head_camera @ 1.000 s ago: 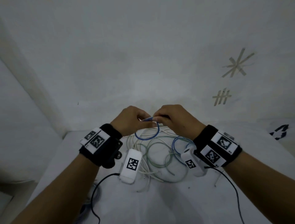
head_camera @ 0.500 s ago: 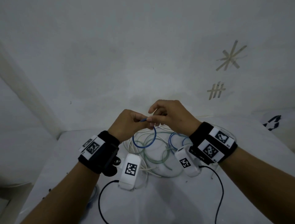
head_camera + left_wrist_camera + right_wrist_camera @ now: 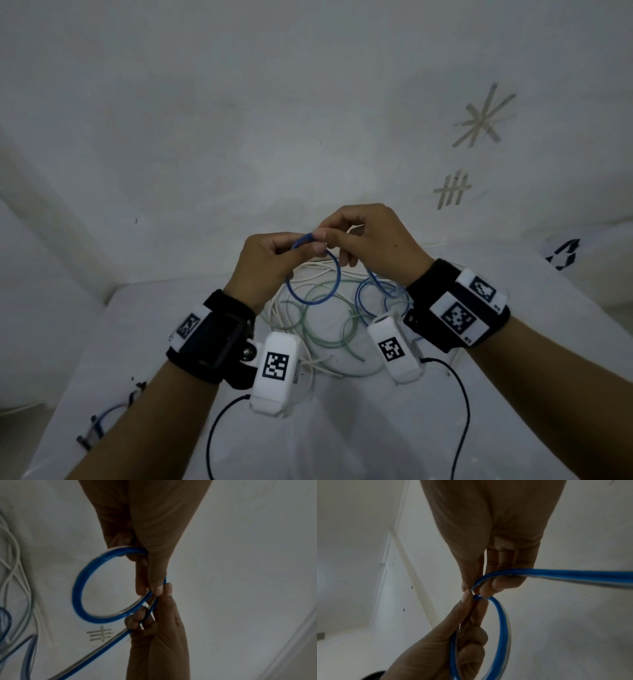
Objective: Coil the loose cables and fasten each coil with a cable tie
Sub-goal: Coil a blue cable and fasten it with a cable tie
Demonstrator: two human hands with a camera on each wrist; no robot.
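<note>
Head camera view: the blue cable (image 3: 313,289) is lifted above the worktop (image 3: 342,428), and one round loop of it hangs under the two hands, which meet in the air over the middle of the surface. The left hand (image 3: 270,265) has its grip clamped on the top of this loop, thumb pressed against the curled fingers. The right hand (image 3: 371,240) pinches the same cable just beside it, thumb and forefinger together, so the fingertips of both hands are touching. From the right hand the cable runs down to more blue loops lying on the worktop under the right wrist. The left wrist camera shows the loop (image 3: 96,585) closed where both hands hold it. Under the hands lie a pale green cable (image 3: 325,329) and a white cable (image 3: 281,315), loose and crossing each other. Near the left edge of the worktop lies a small coil (image 3: 102,421). On the wall behind are tape marks (image 3: 483,118).
</note>
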